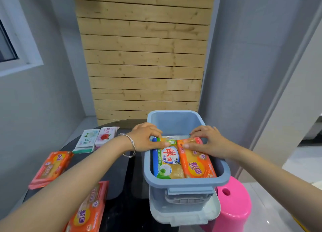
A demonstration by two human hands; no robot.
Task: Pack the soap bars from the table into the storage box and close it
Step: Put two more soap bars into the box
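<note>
An open blue storage box (184, 182) stands on the dark table at the right. Inside it lie a green-and-yellow soap pack (167, 163) and an orange soap pack (196, 162), side by side. My left hand (146, 137) grips the far end of the green-and-yellow pack. My right hand (207, 141) grips the far end of the orange pack. On the table to the left lie two orange soap packs (52, 169) (88, 212), a white-green soap bar (86, 140) and a white-pink soap bar (105, 136). The box's pale lid (186, 214) lies under the box.
The dark round table (122, 179) holds everything. A pink plastic stool (233, 205) stands just right of the box. A wooden slat panel (144, 57) and grey walls rise behind the table.
</note>
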